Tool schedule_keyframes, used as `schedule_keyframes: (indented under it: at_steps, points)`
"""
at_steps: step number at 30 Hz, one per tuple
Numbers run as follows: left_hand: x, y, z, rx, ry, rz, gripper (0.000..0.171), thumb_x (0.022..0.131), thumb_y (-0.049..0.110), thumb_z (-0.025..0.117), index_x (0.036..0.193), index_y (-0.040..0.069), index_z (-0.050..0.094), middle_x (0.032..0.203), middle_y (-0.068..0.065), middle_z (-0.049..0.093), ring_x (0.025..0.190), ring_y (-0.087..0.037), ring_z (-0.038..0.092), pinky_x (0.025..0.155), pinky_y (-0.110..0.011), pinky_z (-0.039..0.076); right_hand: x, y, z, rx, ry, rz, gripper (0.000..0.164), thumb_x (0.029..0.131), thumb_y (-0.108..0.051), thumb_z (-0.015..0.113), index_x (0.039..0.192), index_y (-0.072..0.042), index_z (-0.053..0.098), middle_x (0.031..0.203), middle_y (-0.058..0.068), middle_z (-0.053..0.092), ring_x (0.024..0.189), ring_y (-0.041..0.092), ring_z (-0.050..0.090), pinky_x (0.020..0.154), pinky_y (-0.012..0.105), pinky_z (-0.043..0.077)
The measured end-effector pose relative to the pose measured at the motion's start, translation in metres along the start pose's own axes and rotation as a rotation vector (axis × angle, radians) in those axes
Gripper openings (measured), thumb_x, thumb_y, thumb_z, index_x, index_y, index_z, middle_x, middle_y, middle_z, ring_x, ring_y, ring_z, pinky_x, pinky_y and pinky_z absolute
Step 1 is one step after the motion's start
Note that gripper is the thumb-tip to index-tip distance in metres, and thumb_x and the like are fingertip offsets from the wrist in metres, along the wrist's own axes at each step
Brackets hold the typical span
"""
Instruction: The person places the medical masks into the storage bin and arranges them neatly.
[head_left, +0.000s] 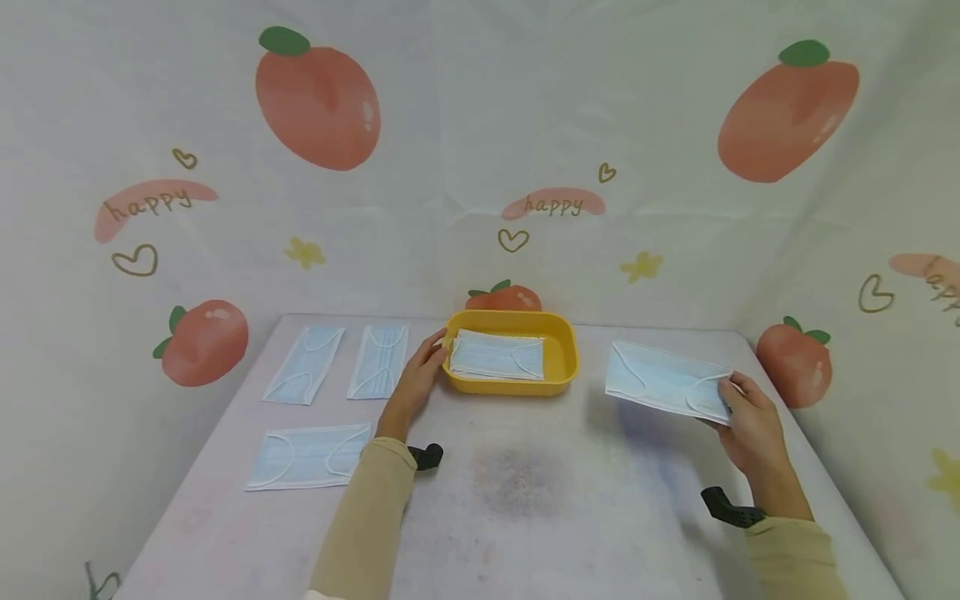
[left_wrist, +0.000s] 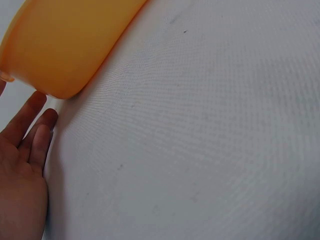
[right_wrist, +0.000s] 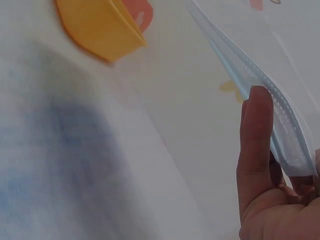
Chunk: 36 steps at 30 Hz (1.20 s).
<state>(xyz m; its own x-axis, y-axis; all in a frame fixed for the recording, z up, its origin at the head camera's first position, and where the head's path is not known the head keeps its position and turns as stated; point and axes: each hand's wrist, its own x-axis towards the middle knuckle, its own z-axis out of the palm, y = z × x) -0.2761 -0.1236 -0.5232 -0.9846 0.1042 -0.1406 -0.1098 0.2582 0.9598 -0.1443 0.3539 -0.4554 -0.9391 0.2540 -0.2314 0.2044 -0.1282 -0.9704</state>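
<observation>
My right hand [head_left: 753, 429] pinches a light blue face mask [head_left: 667, 381] by its right end and holds it above the table. In the right wrist view that mask [right_wrist: 255, 75] is seen edge-on, between the thumb and fingers. At the left end of a yellow plastic tub [head_left: 510, 387] is my left hand [head_left: 416, 383], with its fingertips on the rim. The left wrist view shows these fingers [left_wrist: 30, 117] fairly straight beside the tub's wall [left_wrist: 70, 45]. A small stack of masks [head_left: 495, 357] lies flat inside the tub, toward its left side.
Two masks lie lengthwise at the table's back left, an outer mask [head_left: 303, 365] and an inner mask [head_left: 378, 362]. A third mask [head_left: 307, 458] lies crosswise nearer the front, partly behind the left sleeve [head_left: 367, 508]. A printed cloth backdrop [head_left: 450, 125] surrounds the white table [head_left: 585, 533].
</observation>
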Motion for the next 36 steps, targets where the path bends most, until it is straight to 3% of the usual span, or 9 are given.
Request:
schedule_keyframes:
  at_steps: [9, 16, 22, 28, 36]
  points:
    - [0.000, 0.003, -0.001, -0.008, -0.009, -0.014, 0.046, 0.105, 0.052, 0.046, 0.151, 0.048, 0.040, 0.159, -0.004, 0.044, 0.152, -0.029, 0.037, 0.127, -0.055, 0.026, 0.002, -0.013, 0.026, 0.071, -0.052, 0.011, 0.073, 0.106, -0.044, 0.043, 0.166, -0.021, 0.007, 0.171, 0.007, 0.008, 0.143, 0.022, 0.033, 0.078, 0.016, 0.060]
    - [0.001, 0.001, 0.000, -0.011, -0.012, -0.012, 0.046, 0.105, 0.052, 0.046, 0.151, 0.048, 0.041, 0.159, -0.004, 0.044, 0.152, -0.029, 0.037, 0.128, -0.054, 0.025, 0.006, -0.020, 0.042, 0.072, -0.108, -0.013, 0.070, 0.109, -0.041, 0.038, 0.166, -0.016, 0.005, 0.171, 0.010, 0.007, 0.144, 0.023, 0.032, 0.080, 0.016, 0.060]
    - [-0.001, 0.003, 0.000, -0.003, -0.002, -0.008, 0.046, 0.106, 0.052, 0.046, 0.151, 0.047, 0.040, 0.158, -0.004, 0.045, 0.151, -0.029, 0.038, 0.127, -0.054, 0.028, 0.010, -0.023, 0.059, 0.039, -0.143, -0.040, 0.065, 0.111, -0.037, 0.032, 0.165, -0.013, 0.005, 0.171, 0.016, 0.005, 0.142, 0.020, 0.038, 0.084, 0.016, 0.059]
    - [-0.003, 0.004, 0.000, -0.004, -0.001, -0.016, 0.045, 0.106, 0.051, 0.046, 0.150, 0.048, 0.040, 0.158, -0.003, 0.045, 0.150, -0.028, 0.038, 0.127, -0.053, 0.028, 0.015, -0.023, 0.077, 0.032, -0.155, -0.061, 0.061, 0.112, -0.034, 0.031, 0.164, -0.010, 0.010, 0.167, 0.018, 0.016, 0.134, 0.018, 0.045, 0.085, 0.018, 0.059]
    - [-0.002, 0.002, 0.000, -0.012, -0.008, -0.014, 0.046, 0.107, 0.047, 0.045, 0.152, 0.046, 0.040, 0.158, -0.005, 0.045, 0.150, -0.029, 0.038, 0.127, -0.055, 0.027, 0.022, -0.024, 0.101, 0.008, -0.160, -0.058, 0.056, 0.112, -0.032, 0.028, 0.163, -0.010, 0.018, 0.166, 0.016, 0.020, 0.128, 0.017, 0.050, 0.085, 0.019, 0.060]
